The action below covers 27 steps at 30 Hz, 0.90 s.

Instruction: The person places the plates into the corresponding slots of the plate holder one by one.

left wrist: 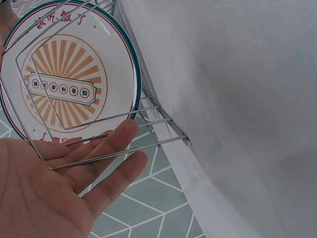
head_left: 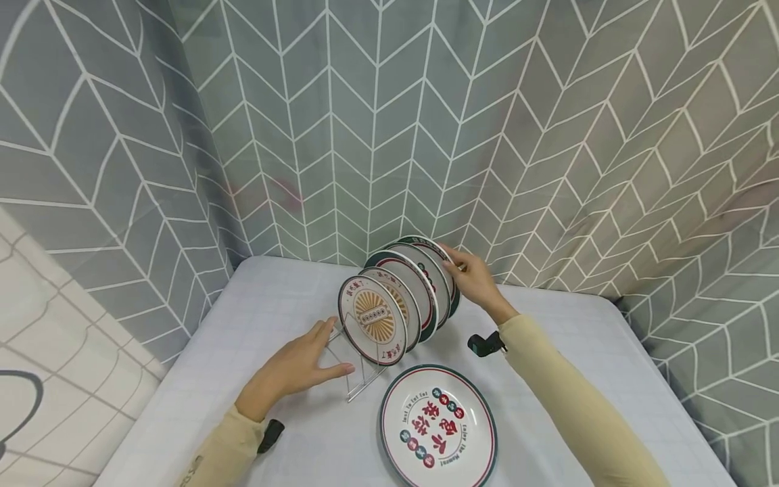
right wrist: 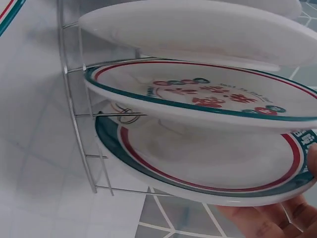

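Several round white plates stand on edge in a row in a wire dish rack (head_left: 364,389). The nearest plate (head_left: 392,331) has an orange sunburst and red characters. At the row's far end, my right hand (head_left: 477,281) pinches the rim of the rearmost plate (right wrist: 208,153), which has a wide green rim band and a red ring. That plate stands in the rack's last visible slot in the right wrist view. My left hand (head_left: 295,362) is at the rack's near end, its fingers (left wrist: 111,181) extended and touching the wires. The right thumb is partly cut off in the right wrist view.
A larger plate (head_left: 438,433) with red characters lies flat on the white-covered table (head_left: 292,291), in front of the rack. Grey-green cloth (head_left: 402,135) with white zigzag lines hangs behind and at the sides. Black wrist devices (head_left: 485,345) sit at both wrists.
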### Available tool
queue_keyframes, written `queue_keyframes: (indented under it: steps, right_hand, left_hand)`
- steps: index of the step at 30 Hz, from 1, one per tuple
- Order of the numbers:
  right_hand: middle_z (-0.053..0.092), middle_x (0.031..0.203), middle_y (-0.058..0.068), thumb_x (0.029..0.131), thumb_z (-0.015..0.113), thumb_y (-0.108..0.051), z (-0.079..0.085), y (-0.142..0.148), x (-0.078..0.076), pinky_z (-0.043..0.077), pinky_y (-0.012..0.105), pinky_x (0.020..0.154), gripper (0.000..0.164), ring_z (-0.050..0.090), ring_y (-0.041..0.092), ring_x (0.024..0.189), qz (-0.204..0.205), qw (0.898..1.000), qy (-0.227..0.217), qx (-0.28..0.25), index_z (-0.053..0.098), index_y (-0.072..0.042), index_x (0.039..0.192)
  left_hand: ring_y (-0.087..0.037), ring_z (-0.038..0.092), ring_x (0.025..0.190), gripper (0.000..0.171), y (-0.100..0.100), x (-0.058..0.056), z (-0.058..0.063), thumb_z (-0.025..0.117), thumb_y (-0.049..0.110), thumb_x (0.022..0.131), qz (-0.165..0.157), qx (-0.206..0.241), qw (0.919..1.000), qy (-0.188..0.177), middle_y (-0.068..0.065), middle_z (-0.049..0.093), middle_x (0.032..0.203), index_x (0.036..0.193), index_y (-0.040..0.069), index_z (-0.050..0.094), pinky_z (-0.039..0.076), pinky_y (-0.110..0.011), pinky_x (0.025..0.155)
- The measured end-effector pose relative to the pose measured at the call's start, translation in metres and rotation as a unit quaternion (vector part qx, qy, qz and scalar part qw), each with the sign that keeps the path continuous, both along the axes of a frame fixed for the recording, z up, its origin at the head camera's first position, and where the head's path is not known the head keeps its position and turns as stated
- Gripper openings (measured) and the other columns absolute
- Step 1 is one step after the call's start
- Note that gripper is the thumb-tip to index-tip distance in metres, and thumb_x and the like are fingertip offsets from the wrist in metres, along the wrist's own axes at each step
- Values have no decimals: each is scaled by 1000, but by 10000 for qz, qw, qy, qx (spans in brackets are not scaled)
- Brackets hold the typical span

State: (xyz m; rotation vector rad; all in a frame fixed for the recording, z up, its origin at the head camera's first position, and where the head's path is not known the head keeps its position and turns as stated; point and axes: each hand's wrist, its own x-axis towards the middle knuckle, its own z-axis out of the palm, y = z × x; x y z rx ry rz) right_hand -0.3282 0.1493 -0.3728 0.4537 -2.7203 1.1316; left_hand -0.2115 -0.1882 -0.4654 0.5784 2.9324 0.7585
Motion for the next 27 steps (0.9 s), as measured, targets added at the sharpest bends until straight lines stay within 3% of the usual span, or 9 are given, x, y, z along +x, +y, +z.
queue_keyframes:
  steps: [4,7,11,15,18,21,27]
  right_hand:
    - [69,109,21,101,55,-22,-1,0,1,50,29,62,42,63,28,81,52,9999,49,91,53,-16,143]
    - [66,113,22,103,51,-28,0,4,7,54,33,69,49,64,31,89,150,9995,-293,-29,43,-14,149]
    - [56,131,25,104,45,-37,7,18,27,59,45,84,55,60,41,112,276,9931,-936,-651,31,-20,155]
    - [50,139,27,104,42,-43,5,36,58,58,44,88,56,56,43,119,312,9828,-1258,-1315,30,-22,155]
    - [52,135,28,105,41,-43,-10,49,83,60,39,83,57,60,39,112,272,9735,-1459,-1740,31,-18,155]
    - [54,131,27,105,39,-44,-36,61,105,61,37,80,57,64,34,106,88,9611,-1877,-2024,33,-15,154]
    - [59,126,22,103,39,-50,-90,79,139,60,40,78,62,66,28,99,-518,9278,-2870,-2327,35,-13,153]
  left_hand:
    - [-42,45,135,111,-1,1,0,56,75,81,68,12,10000,-51,-25,33,155,155,0,22,41,-54,109]
    - [-42,44,135,111,0,2,-1,56,76,80,114,26,9998,-129,-24,33,155,155,2,21,40,-54,109]
    - [-41,46,135,111,1,2,0,57,76,81,73,30,9999,-65,-24,34,154,155,1,22,41,-54,109]
    - [-40,47,133,110,2,1,3,57,75,81,-11,-9,10000,96,-23,36,153,154,0,23,43,-52,107]
    - [-40,47,134,110,2,0,4,56,75,82,-37,-22,9999,99,-23,36,153,155,1,22,42,-52,107]
    - [-41,46,134,110,2,0,5,56,75,82,-26,-40,10000,50,-23,36,154,155,1,21,42,-53,108]
    - [-43,43,136,110,2,2,3,57,74,82,49,-22,10000,-76,-26,33,154,155,0,21,40,-54,109]
